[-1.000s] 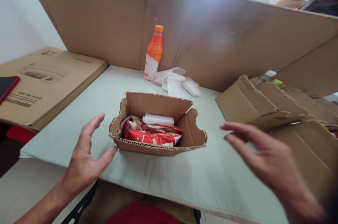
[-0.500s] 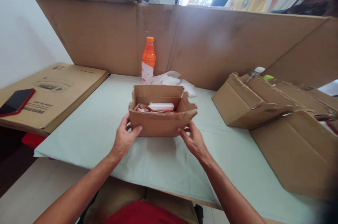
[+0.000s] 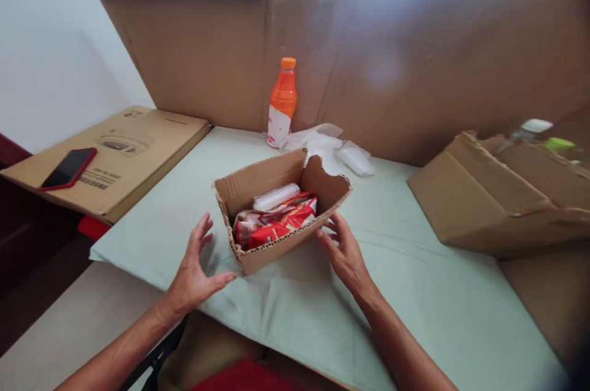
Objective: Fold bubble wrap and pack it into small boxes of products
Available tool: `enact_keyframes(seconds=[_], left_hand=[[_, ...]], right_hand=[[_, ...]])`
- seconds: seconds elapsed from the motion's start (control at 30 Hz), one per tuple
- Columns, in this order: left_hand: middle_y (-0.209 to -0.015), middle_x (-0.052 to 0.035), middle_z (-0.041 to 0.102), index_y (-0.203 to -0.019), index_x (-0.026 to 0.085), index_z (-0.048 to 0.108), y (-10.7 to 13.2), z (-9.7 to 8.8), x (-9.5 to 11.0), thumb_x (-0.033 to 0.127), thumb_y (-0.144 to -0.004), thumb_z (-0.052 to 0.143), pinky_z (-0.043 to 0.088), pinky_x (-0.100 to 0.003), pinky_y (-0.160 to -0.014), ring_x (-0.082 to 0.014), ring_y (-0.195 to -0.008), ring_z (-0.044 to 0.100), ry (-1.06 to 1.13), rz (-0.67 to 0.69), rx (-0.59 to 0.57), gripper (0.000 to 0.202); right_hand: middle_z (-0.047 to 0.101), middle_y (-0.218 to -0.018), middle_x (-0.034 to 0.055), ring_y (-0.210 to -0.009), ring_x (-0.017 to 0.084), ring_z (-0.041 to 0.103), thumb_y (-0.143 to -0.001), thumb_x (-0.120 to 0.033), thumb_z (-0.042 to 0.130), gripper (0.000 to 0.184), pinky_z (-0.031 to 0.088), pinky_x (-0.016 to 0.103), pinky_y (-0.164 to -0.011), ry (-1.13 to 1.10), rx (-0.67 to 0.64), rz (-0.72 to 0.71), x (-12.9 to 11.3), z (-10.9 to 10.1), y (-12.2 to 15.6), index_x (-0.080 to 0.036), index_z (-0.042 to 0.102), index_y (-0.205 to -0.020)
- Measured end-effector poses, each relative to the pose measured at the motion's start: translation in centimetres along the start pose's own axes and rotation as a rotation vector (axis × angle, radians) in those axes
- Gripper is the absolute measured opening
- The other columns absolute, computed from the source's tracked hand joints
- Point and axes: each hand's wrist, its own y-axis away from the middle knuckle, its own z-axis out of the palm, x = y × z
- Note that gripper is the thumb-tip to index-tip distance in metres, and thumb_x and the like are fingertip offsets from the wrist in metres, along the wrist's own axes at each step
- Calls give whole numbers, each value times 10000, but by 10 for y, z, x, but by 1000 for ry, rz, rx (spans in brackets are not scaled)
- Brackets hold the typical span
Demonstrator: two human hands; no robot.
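An open cardboard box [image 3: 281, 249] with rough-cut edges rests on the covered table, turned at an angle. Inside it lie red and white printed packets [image 3: 288, 222] and a bundle of clear plastic [image 3: 276, 197]. My left hand [image 3: 196, 271] is open beside the box's left end, fingers spread and apart from it. At the lower right corner of the box, my right hand [image 3: 343, 256] has its thumb at the front and its fingers around the end; the fingertips are partly hidden.
Behind the box stand an orange drink bottle [image 3: 283, 102] and crumpled clear plastic [image 3: 354, 158]. More cardboard boxes [image 3: 488, 194] occupy the right side, one holding bottles. A phone [image 3: 70, 168] lies on a flat carton [image 3: 152, 163] at left. A tall cardboard panel [image 3: 198, 53] closes off the back.
The box has turned, its left end coming nearer to me, and its contents show more. My left hand has let go and opened. The view has shifted left.
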Motion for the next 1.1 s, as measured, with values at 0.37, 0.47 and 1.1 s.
enact_keyframes(seconds=[0.37,0.47,1.1], left_hand=[[-1659,-191,225,-1614,319,-47,-23,21,-3,495,-636,904,309,-638,-1197,-439,-1495,312,111,23,-83,1375],[-1601,-174,348,-1608,325,-47,-29,14,-7,407,-688,876,389,-589,-1163,-399,-1452,406,95,-13,49,1306],[-1498,-183,415,-1549,225,152,-215,-160,-81,217,-640,816,495,-453,-1081,-312,-1363,497,-125,-43,659,1125]], right_hand=[[620,-1327,137,-1074,255,675,-877,-574,646,625,607,416,-845,-3,1,20,2,28,-14,-251,476,-1385],[614,-1330,136,-1164,262,637,-877,-543,660,630,582,454,-945,-37,-9,-34,0,52,-35,-245,467,-1398],[550,-1460,207,-1377,317,500,-859,-193,530,560,406,570,-1157,266,-232,-506,0,220,-125,-134,518,-1416]])
